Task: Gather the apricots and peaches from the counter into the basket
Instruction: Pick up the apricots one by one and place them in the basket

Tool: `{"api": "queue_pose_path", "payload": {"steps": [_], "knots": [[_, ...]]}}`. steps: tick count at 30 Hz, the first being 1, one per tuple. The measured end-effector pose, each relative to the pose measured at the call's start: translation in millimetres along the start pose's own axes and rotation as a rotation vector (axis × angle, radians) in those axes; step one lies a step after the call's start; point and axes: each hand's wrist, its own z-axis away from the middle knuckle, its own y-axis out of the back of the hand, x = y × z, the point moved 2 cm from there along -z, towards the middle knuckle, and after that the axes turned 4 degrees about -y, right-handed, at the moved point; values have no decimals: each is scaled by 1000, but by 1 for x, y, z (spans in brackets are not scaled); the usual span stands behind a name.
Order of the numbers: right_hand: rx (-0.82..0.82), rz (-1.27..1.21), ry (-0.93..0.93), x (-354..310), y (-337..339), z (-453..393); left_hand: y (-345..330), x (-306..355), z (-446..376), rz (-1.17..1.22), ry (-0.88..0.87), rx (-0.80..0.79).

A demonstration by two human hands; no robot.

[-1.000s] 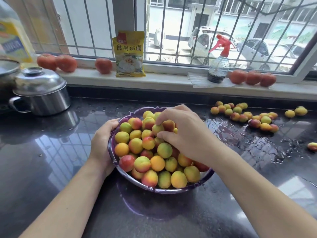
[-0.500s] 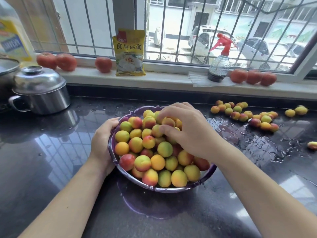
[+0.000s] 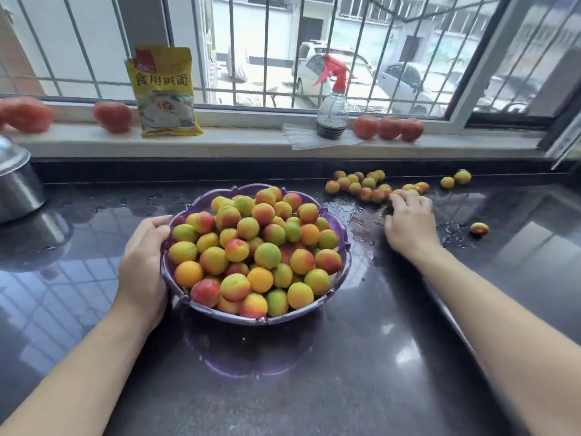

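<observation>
A purple basket (image 3: 257, 319) heaped with yellow, orange and red apricots and peaches (image 3: 251, 247) stands at the centre of the dark counter. My left hand (image 3: 143, 265) grips its left rim, thumb on the edge. A cluster of loose fruit (image 3: 361, 187) lies at the back right of the counter. My right hand (image 3: 408, 221) lies palm down at that cluster's near right edge, fingertips touching the fruit there. Two more fruits (image 3: 456, 179) sit farther right, and a single one (image 3: 479, 229) lies right of my hand.
The counter is wet between basket and cluster. On the windowsill stand a yellow packet (image 3: 163, 92), a spray bottle (image 3: 332, 111) and several tomatoes (image 3: 388, 127). A steel pot (image 3: 15, 184) sits at the far left.
My right hand has left the top of the fruit heap in the basket and moved right to the loose cluster on the counter. The left hand stays on the rim.
</observation>
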Motion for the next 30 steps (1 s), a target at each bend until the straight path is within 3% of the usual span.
{"api": "queue_pose_path", "payload": {"steps": [7, 14, 16, 20, 22, 24, 26, 30], "knots": [[-4, 279, 107, 17, -10, -33, 4, 0, -3, -25, 15, -45], [41, 347, 120, 12, -7, -46, 3, 1, -3, -41, 10, -46], [64, 219, 128, 0, 0, -39, 3, 1, -3, -50, 4, -37], [117, -417, 105, -47, 35, -13, 4, -1, -4, -61, 12, -30], [47, -687, 144, -76, 62, 4, 4, -2, -4, -59, 15, -29], [-137, -933, 240, -105, 88, 19, 5, -2, -4, -56, 12, -25], [-293, -975, 371, -129, 109, 30, 5, -2, -4, -56, 14, -28], [-464, -765, 526, -156, 119, 42, 7, -3, -5, -40, 21, -44]]}}
